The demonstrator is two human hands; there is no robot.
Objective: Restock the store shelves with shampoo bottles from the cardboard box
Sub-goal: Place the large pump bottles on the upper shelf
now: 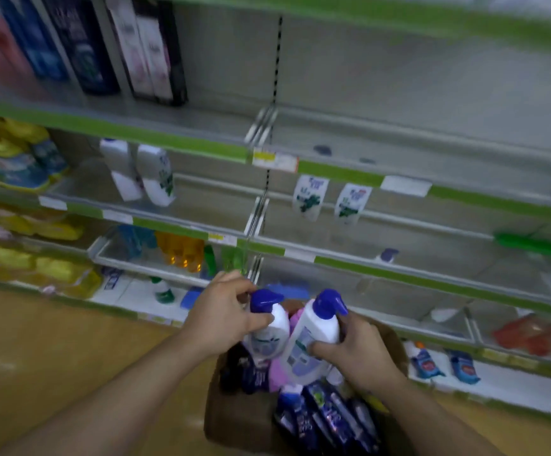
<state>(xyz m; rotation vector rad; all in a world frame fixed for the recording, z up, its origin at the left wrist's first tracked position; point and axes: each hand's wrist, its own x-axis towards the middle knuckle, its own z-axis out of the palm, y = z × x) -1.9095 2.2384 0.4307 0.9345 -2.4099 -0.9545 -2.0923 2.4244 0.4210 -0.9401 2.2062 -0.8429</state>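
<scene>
My left hand (224,311) grips a white shampoo bottle with a blue pump cap (269,327) just above the cardboard box (234,419). My right hand (356,353) grips a second white bottle with a blue pump cap (316,337) beside the first. Both bottles stand roughly upright over the box. Inside the box lie several dark blue bottles (330,419) and a pink one (279,373). The green-edged store shelves (399,268) stand right behind the box, mostly bare on the right.
Two white bottles (155,174) stand on the middle shelf at left, two white sachets (330,199) hang further right. Dark and white bottles (149,51) fill the top shelf's left. Yellow packs (10,153) crowd the far left. The floor (53,340) is tan.
</scene>
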